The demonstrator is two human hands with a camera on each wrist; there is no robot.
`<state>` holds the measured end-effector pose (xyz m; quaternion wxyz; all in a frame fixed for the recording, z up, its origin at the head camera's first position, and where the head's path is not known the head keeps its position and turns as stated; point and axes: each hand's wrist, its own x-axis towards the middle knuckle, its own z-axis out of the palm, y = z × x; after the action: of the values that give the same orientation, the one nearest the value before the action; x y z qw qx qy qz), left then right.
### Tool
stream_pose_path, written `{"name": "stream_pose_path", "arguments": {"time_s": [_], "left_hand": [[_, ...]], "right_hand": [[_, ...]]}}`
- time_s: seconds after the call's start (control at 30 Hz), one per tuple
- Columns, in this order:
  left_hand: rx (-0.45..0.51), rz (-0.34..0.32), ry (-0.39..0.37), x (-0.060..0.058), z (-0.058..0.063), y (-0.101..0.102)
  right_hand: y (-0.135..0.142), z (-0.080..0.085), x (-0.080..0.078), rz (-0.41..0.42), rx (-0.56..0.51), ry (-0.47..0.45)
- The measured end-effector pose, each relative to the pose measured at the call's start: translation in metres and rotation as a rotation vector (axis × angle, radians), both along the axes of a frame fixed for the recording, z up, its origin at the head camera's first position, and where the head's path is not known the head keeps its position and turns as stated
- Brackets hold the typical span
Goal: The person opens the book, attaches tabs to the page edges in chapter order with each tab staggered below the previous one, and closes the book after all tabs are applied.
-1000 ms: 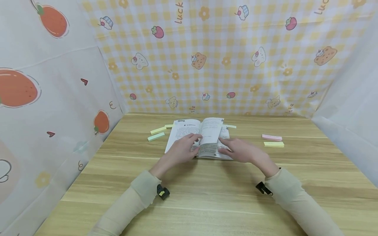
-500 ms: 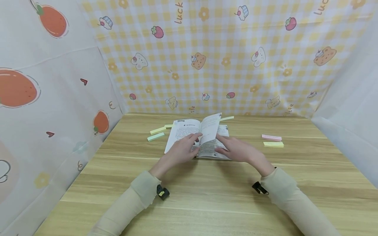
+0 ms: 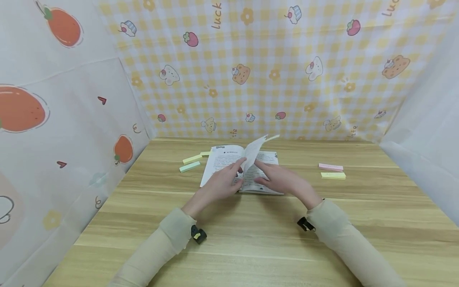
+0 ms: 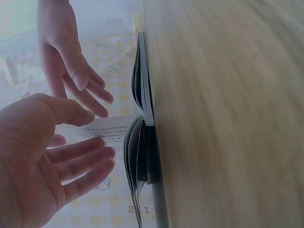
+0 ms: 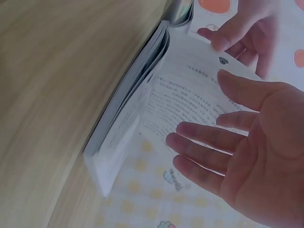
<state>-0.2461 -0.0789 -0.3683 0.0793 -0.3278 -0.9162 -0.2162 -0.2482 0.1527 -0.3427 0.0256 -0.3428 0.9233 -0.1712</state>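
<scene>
An open book (image 3: 263, 175) lies on the table, with one page (image 3: 252, 152) standing up near the spine. A pale yellow sticky tab (image 3: 272, 138) juts from that page's outer edge. My right hand (image 3: 283, 178) is at the right side of the raised page, its fingers extended and touching the sheet; the thumb stays apart in the right wrist view. Over the left-hand pages, my left hand (image 3: 223, 181) hovers or rests with loosely spread fingers near the spine; contact is hard to tell. In the left wrist view nothing sits between its thumb and fingers.
Left of the book lie a yellow sticky-note strip (image 3: 192, 159) and a green strip (image 3: 189, 166); a yellow tab (image 3: 205, 153) pokes out at the book's left edge. Pink (image 3: 330, 167) and yellow strips (image 3: 333, 175) lie to the right. A checked curtain (image 3: 272, 91) hangs behind.
The page with the tab has risen and swung leftward, from leaning over the right side to nearly upright. My right hand has moved left with it; the left hand has stayed put.
</scene>
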Motion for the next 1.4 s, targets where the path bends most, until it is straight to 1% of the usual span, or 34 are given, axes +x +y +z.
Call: {"name": "stream_pose_path", "arguments": {"time_s": [0.1, 0.2, 0.33, 0.4, 0.53, 0.63, 0.8, 0.93, 1.03, 1.2, 1.4], "left_hand": [[0.010, -0.009, -0.008, -0.001, 0.000, 0.001], [0.024, -0.016, -0.030, -0.001, 0.001, 0.001], [0.049, -0.036, -0.048, -0.002, 0.002, 0.000], [0.069, -0.047, -0.047, -0.002, 0.003, -0.001], [0.110, -0.045, -0.033, -0.002, 0.006, -0.003], [0.128, -0.030, 0.002, -0.002, 0.008, -0.004], [0.142, 0.019, 0.092, -0.002, 0.011, -0.006], [0.164, 0.058, 0.118, -0.003, 0.012, -0.009], [0.174, 0.075, 0.147, -0.005, 0.012, -0.012], [0.136, 0.116, 0.194, -0.007, 0.013, -0.018], [0.063, 0.179, 0.219, -0.009, 0.018, -0.025]], "right_hand": [[-0.007, 0.000, -0.003, 0.001, 0.031, -0.011], [-0.013, -0.001, -0.004, 0.010, 0.034, -0.026], [-0.018, -0.004, -0.006, 0.036, 0.017, 0.001], [-0.020, -0.005, -0.005, 0.047, 0.015, 0.023], [-0.022, -0.007, -0.003, 0.062, 0.031, 0.064], [-0.024, -0.009, -0.003, 0.071, 0.043, 0.085], [-0.028, -0.010, -0.003, 0.071, 0.046, 0.073], [-0.032, -0.011, -0.001, 0.092, 0.045, 0.077], [-0.035, -0.012, 0.000, 0.109, 0.072, 0.085], [-0.041, -0.012, 0.004, 0.097, 0.119, 0.039], [-0.044, -0.012, 0.007, 0.108, 0.124, 0.013]]}}
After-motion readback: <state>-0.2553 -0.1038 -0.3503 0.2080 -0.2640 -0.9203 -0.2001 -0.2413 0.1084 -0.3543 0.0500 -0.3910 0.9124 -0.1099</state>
